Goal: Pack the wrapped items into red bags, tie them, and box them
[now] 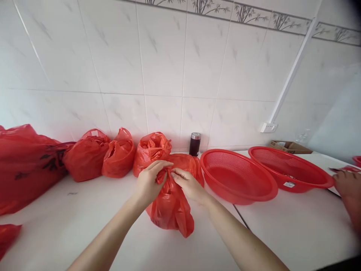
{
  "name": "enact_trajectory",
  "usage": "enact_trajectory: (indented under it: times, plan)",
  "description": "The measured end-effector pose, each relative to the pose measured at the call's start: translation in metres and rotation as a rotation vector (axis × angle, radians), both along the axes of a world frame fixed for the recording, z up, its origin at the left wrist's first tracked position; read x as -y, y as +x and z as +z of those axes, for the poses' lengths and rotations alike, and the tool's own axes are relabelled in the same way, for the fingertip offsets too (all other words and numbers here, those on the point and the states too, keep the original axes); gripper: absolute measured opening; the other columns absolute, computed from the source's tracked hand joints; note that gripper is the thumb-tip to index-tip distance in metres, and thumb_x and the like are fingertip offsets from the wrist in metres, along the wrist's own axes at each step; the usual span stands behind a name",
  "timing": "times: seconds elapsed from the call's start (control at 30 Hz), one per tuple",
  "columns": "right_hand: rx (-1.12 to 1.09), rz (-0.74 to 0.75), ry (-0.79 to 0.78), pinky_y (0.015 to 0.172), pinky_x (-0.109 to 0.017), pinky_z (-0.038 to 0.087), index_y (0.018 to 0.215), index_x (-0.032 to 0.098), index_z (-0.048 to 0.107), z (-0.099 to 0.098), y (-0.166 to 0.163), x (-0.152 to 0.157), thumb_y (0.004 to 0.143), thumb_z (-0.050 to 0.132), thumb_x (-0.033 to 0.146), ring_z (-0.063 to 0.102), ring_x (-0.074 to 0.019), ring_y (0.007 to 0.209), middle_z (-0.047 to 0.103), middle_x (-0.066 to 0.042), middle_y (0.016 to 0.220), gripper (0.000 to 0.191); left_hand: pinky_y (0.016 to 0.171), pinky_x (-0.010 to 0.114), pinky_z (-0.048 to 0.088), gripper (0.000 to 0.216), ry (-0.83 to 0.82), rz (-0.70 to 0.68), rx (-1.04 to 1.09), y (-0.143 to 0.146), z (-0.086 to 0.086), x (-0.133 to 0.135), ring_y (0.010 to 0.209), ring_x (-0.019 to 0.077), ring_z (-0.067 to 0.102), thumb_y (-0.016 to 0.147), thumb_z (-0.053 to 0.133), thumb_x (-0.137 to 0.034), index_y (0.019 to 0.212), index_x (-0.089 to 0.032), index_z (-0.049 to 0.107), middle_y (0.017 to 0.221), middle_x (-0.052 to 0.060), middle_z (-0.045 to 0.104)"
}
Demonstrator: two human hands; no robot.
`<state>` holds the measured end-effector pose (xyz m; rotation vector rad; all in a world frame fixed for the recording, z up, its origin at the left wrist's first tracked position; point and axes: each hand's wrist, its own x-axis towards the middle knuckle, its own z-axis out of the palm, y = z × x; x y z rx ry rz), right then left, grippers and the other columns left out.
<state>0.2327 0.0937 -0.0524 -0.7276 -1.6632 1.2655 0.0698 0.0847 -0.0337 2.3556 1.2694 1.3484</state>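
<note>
A red plastic bag (169,212) with something inside stands on the white table in front of me, its top gathered and twisted. My left hand (152,180) is closed around the left side of the gathered neck. From the right, my right hand (190,184) pinches the same twisted plastic between thumb and fingers. The bag's contents cannot be made out through the film. Just behind it sits another red bag (152,148) with a crumpled top, and more red plastic (183,162) lies beside that one.
Several filled red bags (118,154) line the wall on the left. Two red plastic baskets (239,177) stand on the right, with a dark thermos (194,144) behind. A cardboard box (291,146) is at the back right. Another person's hand (348,188) shows at the right edge.
</note>
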Motion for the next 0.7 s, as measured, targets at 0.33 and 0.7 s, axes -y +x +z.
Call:
enact_trajectory:
  times: [0.33,0.7]
  plan:
    - [-0.068,-0.361,-0.185,0.066,-0.03,0.051,0.068,0.022,0.04,-0.056,0.047,0.008,0.079,0.062,0.056,0.062,-0.0169,0.068,0.061,0.001,0.063,0.043,0.06,0.027,0.047,0.043,-0.415,0.21,0.221,-0.055,-0.07,0.027,0.055,0.0144,0.054,0.093,0.038,-0.053,0.091,-0.021,0.066,0.076,0.002,0.072]
    - [0.346,-0.585,0.043,0.064,-0.03,0.046,0.09,0.025,0.044,-0.099,0.025,0.016,0.074,0.067,0.05,0.059,-0.0172,0.068,0.058,0.004,0.08,0.038,0.089,0.03,0.046,0.039,-0.423,0.162,0.269,-0.006,-0.105,0.012,0.101,0.0198,0.061,0.095,0.033,-0.05,0.101,-0.022,0.059,0.104,0.005,0.067]
